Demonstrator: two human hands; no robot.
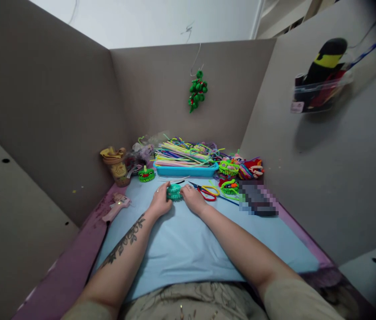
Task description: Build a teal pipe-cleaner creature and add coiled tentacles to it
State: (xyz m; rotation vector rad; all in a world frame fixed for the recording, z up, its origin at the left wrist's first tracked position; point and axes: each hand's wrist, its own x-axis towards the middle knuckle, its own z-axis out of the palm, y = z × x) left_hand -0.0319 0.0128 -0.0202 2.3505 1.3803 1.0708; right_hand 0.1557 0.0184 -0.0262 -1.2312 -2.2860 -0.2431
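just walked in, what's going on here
A person holds a small ribbed teal piece between the left hand and right hand, over a light-blue cloth. Scissors lie beside the right hand, a pink glue gun lies off to the left, and a blue tray heaped with pipe cleaners stands beyond.

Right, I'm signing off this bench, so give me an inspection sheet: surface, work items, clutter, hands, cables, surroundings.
Surface: light blue cloth, wrinkled near the person, over a purple covering.
Work items: turquoise piece; red-and-yellow-handled scissors to its right.
Clutter: blue tray heaped with fuzzy stems; cup and pink glue gun at left; dark object at right, too obscured to identify.
Hands: left hand and right hand hold the turquoise piece from opposite sides.
Cables: dark cord along the cloth's left edge, apparently the glue gun's.
Surroundings: grey panels on three sides; green ornament hanging at the back; clear holder on the right panel.
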